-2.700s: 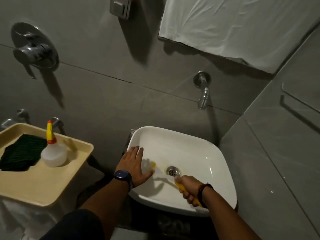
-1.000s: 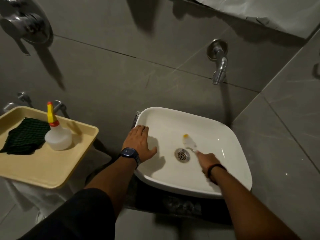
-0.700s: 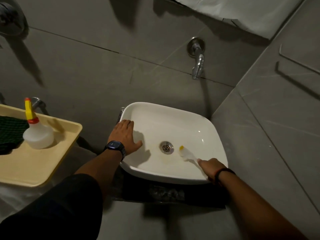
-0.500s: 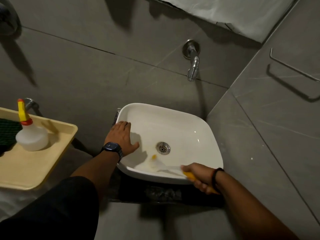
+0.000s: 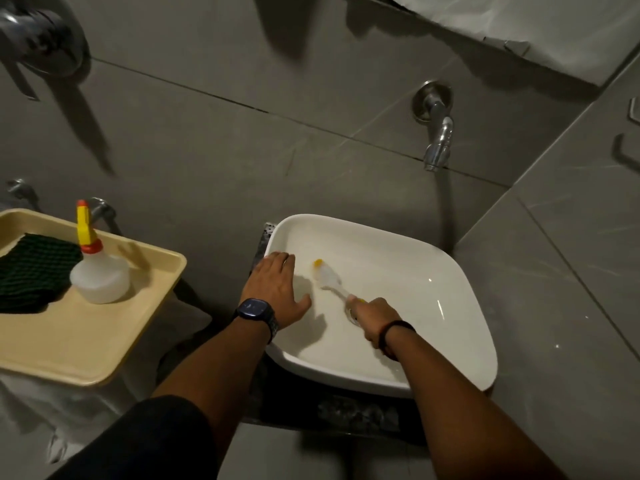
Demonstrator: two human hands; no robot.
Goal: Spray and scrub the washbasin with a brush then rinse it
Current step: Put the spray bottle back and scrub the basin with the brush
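Observation:
A white square washbasin (image 5: 460, 289) sits in the corner below a chrome wall tap (image 5: 437, 140). My right hand (image 5: 372, 317) is inside the bowl, closed around the handle of a brush (image 5: 327, 277) with a white head and yellow tip. The brush head presses on the basin's left inner slope. My right hand covers the drain. My left hand (image 5: 277, 289), with a dark watch at the wrist, lies flat with fingers spread on the basin's left rim. A clear spray bottle (image 5: 98, 275) with a yellow nozzle stands on the tray to the left.
A cream tray (image 5: 79, 344) on the left also holds a dark green cloth (image 5: 29, 271). Grey tiled walls close in behind and on the right. A chrome shower valve (image 5: 38, 39) is at the upper left, and a white sheet (image 5: 540, 26) hangs at the top right.
My right hand has swept the brush from the basin's near edge up to its left inner slope, and now sits over the drain. My left hand stays on the rim. The view shifted left.

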